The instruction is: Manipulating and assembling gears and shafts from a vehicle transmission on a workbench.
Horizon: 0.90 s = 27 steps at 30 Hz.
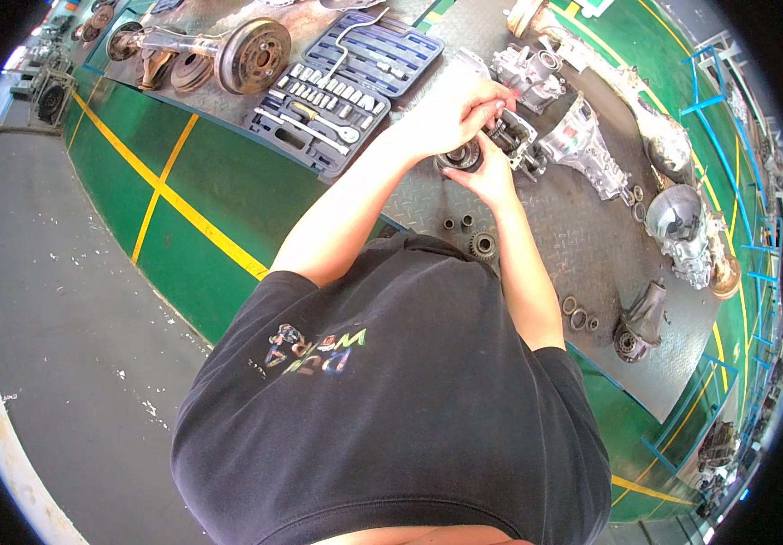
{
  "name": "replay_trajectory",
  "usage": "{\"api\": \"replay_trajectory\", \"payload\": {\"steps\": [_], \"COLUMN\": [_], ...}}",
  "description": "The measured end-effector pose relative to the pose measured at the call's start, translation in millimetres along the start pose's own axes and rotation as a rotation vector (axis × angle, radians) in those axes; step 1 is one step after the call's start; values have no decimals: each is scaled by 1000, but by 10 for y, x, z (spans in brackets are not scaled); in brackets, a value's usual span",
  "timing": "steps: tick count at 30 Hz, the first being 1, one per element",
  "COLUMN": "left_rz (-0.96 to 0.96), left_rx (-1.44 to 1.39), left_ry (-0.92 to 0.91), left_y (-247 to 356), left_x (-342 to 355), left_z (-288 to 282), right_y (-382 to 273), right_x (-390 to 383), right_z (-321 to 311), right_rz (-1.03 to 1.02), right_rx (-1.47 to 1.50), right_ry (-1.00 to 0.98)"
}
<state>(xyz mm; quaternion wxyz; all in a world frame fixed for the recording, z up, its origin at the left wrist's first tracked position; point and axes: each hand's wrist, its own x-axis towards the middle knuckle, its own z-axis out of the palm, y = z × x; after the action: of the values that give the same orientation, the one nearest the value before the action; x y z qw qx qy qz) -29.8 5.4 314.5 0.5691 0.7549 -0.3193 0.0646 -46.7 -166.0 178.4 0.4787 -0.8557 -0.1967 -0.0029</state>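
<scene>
My left hand [475, 111] is closed at the top of an open metal gearbox assembly [520, 145] with gears and shafts; what its curled fingers grip is too small to make out. Just below it, my right hand [489, 174] grips a dark round gear part [462, 158] at the assembly's left end. Near me on the steel plate table [546, 245] lie a toothed gear [483, 245] and small cylindrical bushings [467, 222]. An open socket set case [319, 136] is left of my hands, and a silver bell-shaped housing [580, 145] is to their right.
A rusty axle [250, 56] with drums lies at the upper left. Another housing [526, 77], a long axle housing [666, 145], a silver casting [678, 236], a dark differential part [637, 331] and rings [578, 318] occupy the right. Blue rails [709, 82] stand beyond the table.
</scene>
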Motion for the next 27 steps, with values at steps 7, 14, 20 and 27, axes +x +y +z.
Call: {"api": "replay_trajectory", "payload": {"steps": [7, 14, 20, 27], "left_rz": [-8, 32, 161, 65], "left_rx": [-27, 96, 170, 137], "left_ry": [32, 65, 161, 61], "left_y": [-7, -22, -84, -59], "left_x": [1, 19, 54, 82], "left_z": [18, 35, 72, 66], "right_y": [-17, -83, -65, 17], "right_x": [-10, -52, -69, -1], "right_z": [14, 68, 108, 103], "right_rz": [-11, 14, -7, -37], "right_rx": [-36, -156, -151, -140], "right_ry": [30, 95, 130, 71]}}
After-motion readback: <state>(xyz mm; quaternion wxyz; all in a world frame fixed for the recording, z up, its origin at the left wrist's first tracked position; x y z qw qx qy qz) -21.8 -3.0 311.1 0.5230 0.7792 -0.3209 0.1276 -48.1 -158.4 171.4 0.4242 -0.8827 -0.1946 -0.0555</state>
